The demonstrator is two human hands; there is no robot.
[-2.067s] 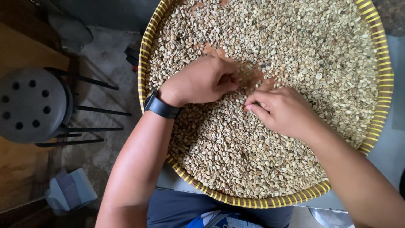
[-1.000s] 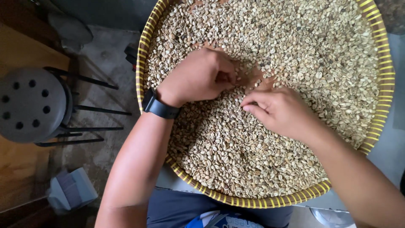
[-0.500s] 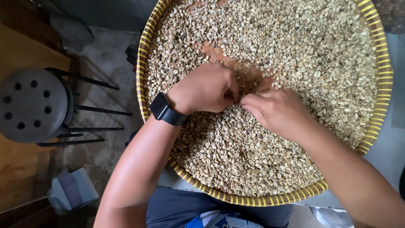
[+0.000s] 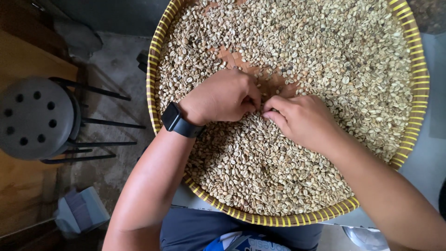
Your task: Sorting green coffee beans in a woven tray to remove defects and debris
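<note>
Both hands curled narrow: left hand point(image 4: 223, 96), right hand point(image 4: 304, 120) fingertips pinching in pale beans point(image 4: 260, 158); light, loose, roll easily—pick singly at fingertips.

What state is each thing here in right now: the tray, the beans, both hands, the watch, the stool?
Round woven tray with yellow-striped rim: nearly full, resting across the person's lap.
Pale green coffee beans: spread loose, with one bare patch cleared.
Left hand: curled, fingertips down in the beans.
Right hand: curled, fingertips meeting the left.
Black wristwatch: strapped on the left wrist.
Round grey stool with holes: upright, unoccupied.
</note>
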